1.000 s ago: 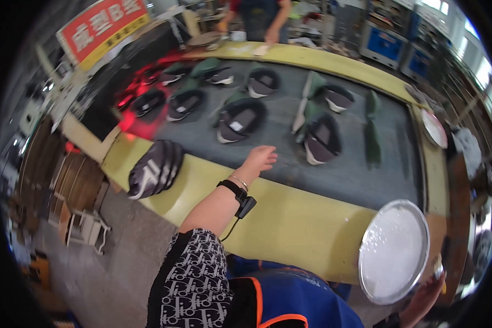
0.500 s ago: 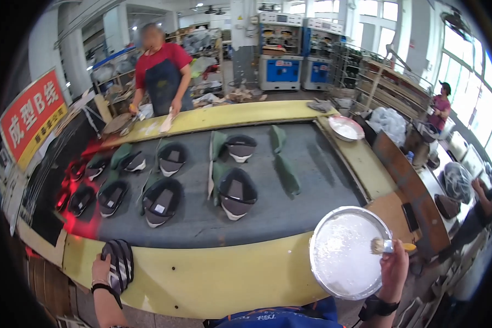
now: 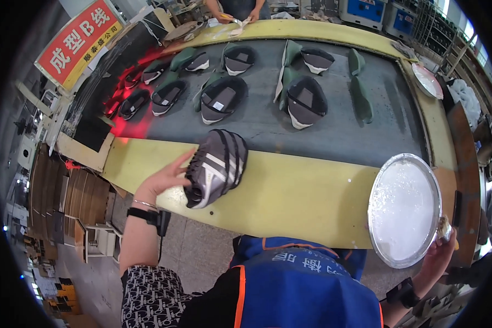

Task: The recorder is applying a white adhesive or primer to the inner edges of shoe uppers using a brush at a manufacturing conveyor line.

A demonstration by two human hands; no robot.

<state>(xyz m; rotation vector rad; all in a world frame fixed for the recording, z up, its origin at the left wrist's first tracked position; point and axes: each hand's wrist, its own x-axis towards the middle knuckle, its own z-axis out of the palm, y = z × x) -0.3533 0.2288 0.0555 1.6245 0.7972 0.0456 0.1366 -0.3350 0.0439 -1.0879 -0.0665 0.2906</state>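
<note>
My left hand (image 3: 167, 177) is at the near yellow ledge, fingers spread, beside a grey shoe upper (image 3: 216, 168) with white stripes. Its fingertips reach the upper's left edge; whether they press on it I cannot tell. At the right, my right hand (image 3: 438, 256) is closed on a paintbrush (image 3: 444, 228), its bristles by the right rim of a round metal basin (image 3: 373, 224). White liquid (image 3: 403, 210) fills much of that basin. On the dark conveyor belt (image 3: 246, 126), several dark shoe uppers (image 3: 307, 101) lie in two rows, with green pieces (image 3: 361, 99) near them.
Across the belt, a co-worker's hands (image 3: 240, 22) handle a tool and a pale piece over the far yellow ledge (image 3: 311, 31). Red light falls on the belt's left end (image 3: 128, 127). A second basin (image 3: 427, 82) stands far right; cardboard (image 3: 82, 202) is stacked at left.
My view has tipped downward and left. The striped upper has come right along the near ledge, and my left hand's fingers have spread. The brush has moved from above the liquid to the basin's right rim.
</note>
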